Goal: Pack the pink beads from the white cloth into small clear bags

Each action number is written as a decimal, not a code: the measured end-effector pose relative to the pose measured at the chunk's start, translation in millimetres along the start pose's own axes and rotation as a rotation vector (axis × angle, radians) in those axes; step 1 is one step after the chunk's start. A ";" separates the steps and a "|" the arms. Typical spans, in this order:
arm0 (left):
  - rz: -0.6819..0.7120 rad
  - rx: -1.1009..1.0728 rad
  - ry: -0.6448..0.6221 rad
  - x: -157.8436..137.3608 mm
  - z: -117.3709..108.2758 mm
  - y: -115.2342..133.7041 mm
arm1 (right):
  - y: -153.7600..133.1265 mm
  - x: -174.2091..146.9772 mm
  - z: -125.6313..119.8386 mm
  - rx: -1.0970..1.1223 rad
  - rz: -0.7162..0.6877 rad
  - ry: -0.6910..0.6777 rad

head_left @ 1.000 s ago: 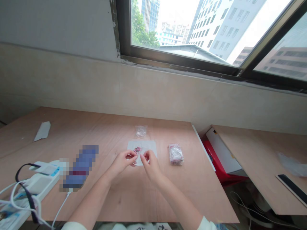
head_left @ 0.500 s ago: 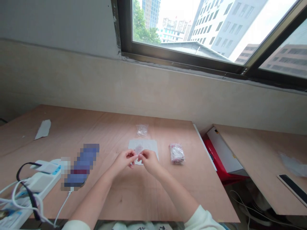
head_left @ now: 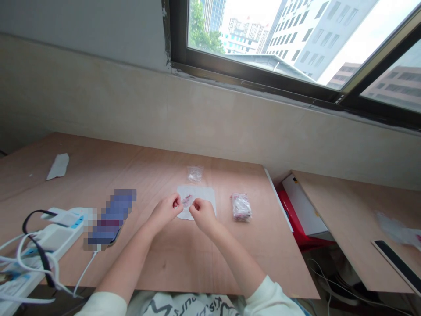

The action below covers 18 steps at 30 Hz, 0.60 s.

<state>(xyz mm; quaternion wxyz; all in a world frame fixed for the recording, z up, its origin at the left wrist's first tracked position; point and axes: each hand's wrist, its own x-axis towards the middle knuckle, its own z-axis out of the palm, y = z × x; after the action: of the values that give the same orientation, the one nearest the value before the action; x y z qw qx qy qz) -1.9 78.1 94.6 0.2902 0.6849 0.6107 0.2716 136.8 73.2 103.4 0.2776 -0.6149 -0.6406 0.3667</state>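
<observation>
I am watching the left hand (head_left: pixel 167 207) and right hand (head_left: pixel 204 213) facing each other at the white sheet (head_left: pixel 207 194), fingers curled in; I cannot tell from here whether either is gripping the pink-marked piece (head_left: pixel 187 200) showing between them against the sheet. A clear packet (head_left: pixel 195 174) is lying just beyond the sheet, a wrapped bundle (head_left: pixel 241 207) to the sheet's right.

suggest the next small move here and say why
I'd probably steady the small pink-marked piece with the left hand: it shows over the white sheet between that hand and the right hand, and whether either grips it is unclear.
</observation>
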 end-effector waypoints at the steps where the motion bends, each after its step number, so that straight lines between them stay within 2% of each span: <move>1: 0.049 0.029 0.013 1.4 0.3 0.6 | -1.9 -0.2 1.5 0.013 -0.040 -0.016; 4: 0.152 0.015 0.002 6.2 0.0 2.9 | -6.1 -0.6 3.0 0.067 -0.105 -0.072; 8: 0.231 -0.025 -0.026 9.8 -8.3 6.7 | -7.5 0.7 -4.6 0.133 -0.008 -0.071; 10: 0.255 -0.036 -0.082 7.1 -15.3 11.3 | -7.4 2.2 -8.3 0.205 0.045 -0.092; 13: 0.205 -0.046 -0.190 -2.5 -25.0 20.7 | -7.8 5.4 -8.9 0.345 0.111 -0.115; 18: 0.091 -0.045 -0.236 -17.4 -27.9 24.0 | -7.9 11.8 -5.3 0.538 0.169 -0.162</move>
<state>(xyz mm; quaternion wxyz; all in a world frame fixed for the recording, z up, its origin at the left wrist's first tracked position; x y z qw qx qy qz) -7.7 60.6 130.9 0.3626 0.7325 0.5343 0.2155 135.4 85.8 111.8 0.3471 -0.5390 -0.4868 0.5933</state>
